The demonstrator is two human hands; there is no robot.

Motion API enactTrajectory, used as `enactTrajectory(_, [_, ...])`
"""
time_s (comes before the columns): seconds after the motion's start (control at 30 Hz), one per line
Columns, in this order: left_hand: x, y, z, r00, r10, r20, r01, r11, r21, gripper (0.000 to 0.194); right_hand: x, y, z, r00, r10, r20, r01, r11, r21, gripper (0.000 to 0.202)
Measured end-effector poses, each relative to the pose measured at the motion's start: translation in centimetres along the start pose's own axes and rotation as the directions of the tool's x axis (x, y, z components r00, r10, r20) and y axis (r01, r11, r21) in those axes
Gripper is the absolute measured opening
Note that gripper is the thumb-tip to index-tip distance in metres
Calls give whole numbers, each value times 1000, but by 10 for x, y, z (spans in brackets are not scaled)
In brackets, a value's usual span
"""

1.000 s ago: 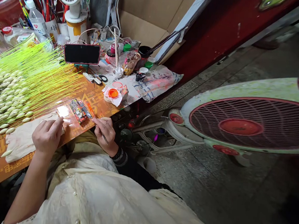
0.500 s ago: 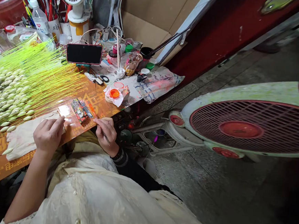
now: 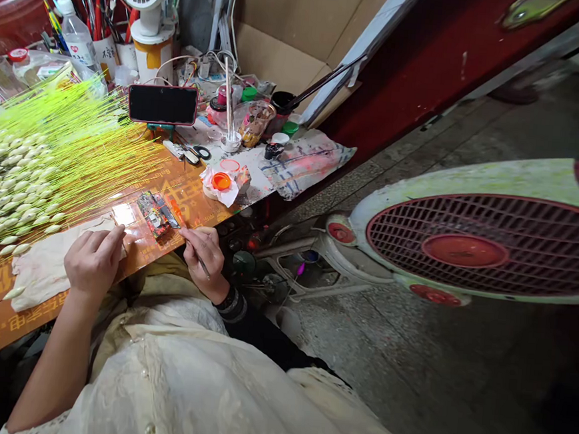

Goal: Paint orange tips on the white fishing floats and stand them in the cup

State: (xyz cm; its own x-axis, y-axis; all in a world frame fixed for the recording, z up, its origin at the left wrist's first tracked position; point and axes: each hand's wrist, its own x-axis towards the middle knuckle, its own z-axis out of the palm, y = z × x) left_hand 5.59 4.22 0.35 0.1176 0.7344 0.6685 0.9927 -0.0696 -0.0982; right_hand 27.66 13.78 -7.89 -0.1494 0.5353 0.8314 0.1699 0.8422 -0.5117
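The grip of the right hand [image 3: 211, 255] stays closed on a slim rod [image 3: 205, 270], barely shifted; left hand [image 3: 94, 259] unmoved, hold unclear.

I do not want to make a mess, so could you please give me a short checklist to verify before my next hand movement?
1. Right hand has hold of the slim stick-like tool: ok.
2. Left hand has a secure hold: cannot tell; its fingertips are pinched, but what is between them is unclear.
3. Orange paint cup is uncovered: ok.
4. Pale cloth is free of loose pieces: not ok; one pale spindle-shaped piece lies at its edge.
5. Tool tip carries paint: cannot tell; too small to see.
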Motion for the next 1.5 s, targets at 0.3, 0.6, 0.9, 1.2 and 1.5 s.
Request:
enactTrajectory(0.3, [-2, 1, 1, 999, -29, 26, 29, 1000, 2, 20, -4, -6, -9, 1000, 13, 28, -14, 999, 31, 43])
enactTrajectory(0.6, [-3, 6, 0, 994, -79, 77, 80, 997, -19, 19, -11, -26, 0, 979, -138, 151, 122, 986, 111, 53])
enactTrajectory(0.9, [-2, 7, -1, 1000, -5, 12, 5, 1000, 27, 15, -19, -25, 7, 982, -96, 162, 87, 994, 59, 59])
enactTrajectory(1.2, [-2, 7, 0, 1000, -7, 7, 6, 1000, 24, 15, -20, -25, 10, 981, -72, 178, 63, 996, 57, 61])
enactTrajectory(1.5, [-1, 8, -1, 1000, -3, -8, 3, 1000, 5, 15, -19, -27, 9, 975, -79, 209, 69, 996, 53, 59])
